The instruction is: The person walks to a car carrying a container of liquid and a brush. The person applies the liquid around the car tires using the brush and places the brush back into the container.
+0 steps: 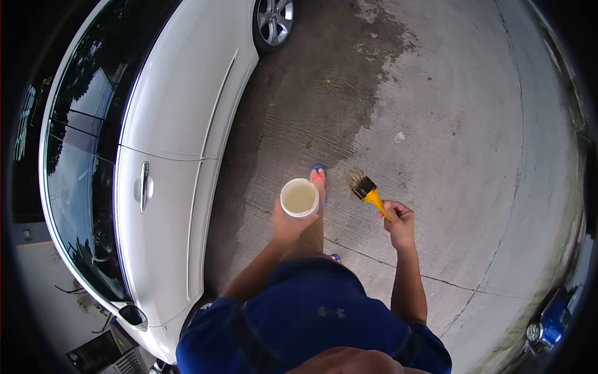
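Observation:
My left hand (288, 225) is wrapped round a white tub (299, 213), held upright in front of my body. Cloudy, pale liquid (299, 197) shows inside it. In my right hand (398, 224) is a paintbrush (372, 196) with a yellow handle, gripped near the handle's end. Its dark ferrule and splayed, pale bristles point up and to the left, apart from the tub. Part of my left palm is hidden behind the tub.
A silver-white car (171, 156) stands along my left side, its wheel (273, 23) ahead. Wet, dark concrete (311, 93) lies beside it, with paler concrete (461, 174) to the right. My sandalled foot (318, 174) is below the tub. A blue vehicle (551, 324) is at lower right.

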Action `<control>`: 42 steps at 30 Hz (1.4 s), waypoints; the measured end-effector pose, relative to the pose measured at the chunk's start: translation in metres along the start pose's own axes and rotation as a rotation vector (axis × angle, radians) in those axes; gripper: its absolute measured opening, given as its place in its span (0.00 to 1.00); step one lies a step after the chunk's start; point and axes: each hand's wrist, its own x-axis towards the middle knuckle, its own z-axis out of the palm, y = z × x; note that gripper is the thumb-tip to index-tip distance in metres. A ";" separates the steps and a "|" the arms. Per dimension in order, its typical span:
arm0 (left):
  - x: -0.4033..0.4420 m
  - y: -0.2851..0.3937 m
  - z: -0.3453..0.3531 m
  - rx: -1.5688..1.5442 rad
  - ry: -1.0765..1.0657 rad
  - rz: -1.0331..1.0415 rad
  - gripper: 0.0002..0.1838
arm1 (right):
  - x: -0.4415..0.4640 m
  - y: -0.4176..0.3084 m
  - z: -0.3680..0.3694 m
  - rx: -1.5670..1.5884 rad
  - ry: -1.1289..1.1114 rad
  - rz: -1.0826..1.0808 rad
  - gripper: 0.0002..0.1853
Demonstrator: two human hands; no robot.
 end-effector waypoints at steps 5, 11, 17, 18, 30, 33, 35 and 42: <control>0.150 0.102 0.008 -0.119 -0.029 -0.356 0.50 | 0.165 -0.092 0.059 0.237 -0.016 0.053 0.16; 0.320 0.118 0.014 0.333 -0.050 -0.099 0.50 | 0.317 -0.229 0.101 0.140 -0.042 -0.054 0.16; 0.458 0.118 0.073 0.268 0.262 -0.117 0.44 | 0.511 -0.318 0.145 0.015 -0.133 0.019 0.18; 0.477 0.135 0.083 0.275 0.297 -0.186 0.41 | 0.558 -0.341 0.167 -0.007 -0.153 0.072 0.18; 0.645 0.085 0.159 0.184 0.339 -0.513 0.42 | 0.970 -0.410 0.383 -0.496 -0.475 -0.206 0.17; 0.705 0.034 0.170 0.201 0.123 -0.568 0.55 | 1.088 -0.398 0.450 -0.533 -0.397 -0.388 0.17; 0.725 0.000 0.178 0.208 0.084 -0.587 0.57 | 1.163 -0.395 0.491 -0.604 -0.354 -0.565 0.18; 0.838 -0.067 0.201 0.279 0.047 -0.365 0.55 | 1.272 -0.371 0.578 -0.348 -0.556 -0.792 0.19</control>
